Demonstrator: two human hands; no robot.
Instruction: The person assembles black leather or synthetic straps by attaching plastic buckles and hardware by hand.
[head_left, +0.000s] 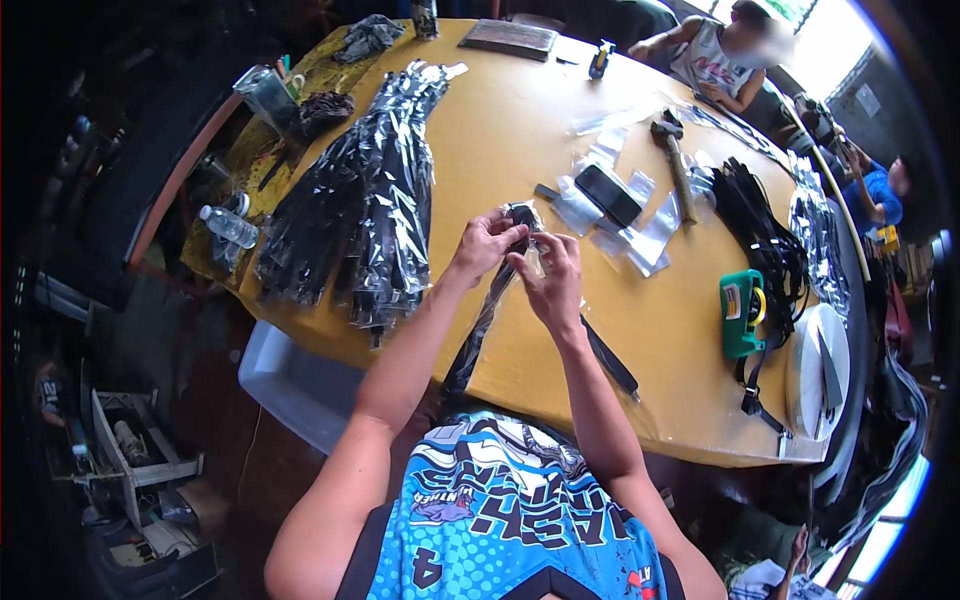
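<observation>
My left hand (487, 240) is closed, its thumb and fingers pinching the upper end of a black strap in a clear plastic sleeve (478, 335). Opposite it, my right hand (553, 275) grips the same end, fingers bent on the crinkled plastic. The strap runs down from my hands toward the table's near edge. Beside my right forearm lies another black strap (610, 360), with a metal piece at its tip. To the left, a large pile of plastic-wrapped black straps (395, 180) spreads over the table. A dark phone (608, 193) rests on clear plastic sleeves (655, 235) beyond my right hand.
On the yellow table (500, 120) are a hammer (680, 170), loose black straps (760, 215), a green tape dispenser (740, 312) and a round white disc (820, 370). A plastic bottle (230, 227) lies at the left edge. Another person (715, 60) sits at the far side.
</observation>
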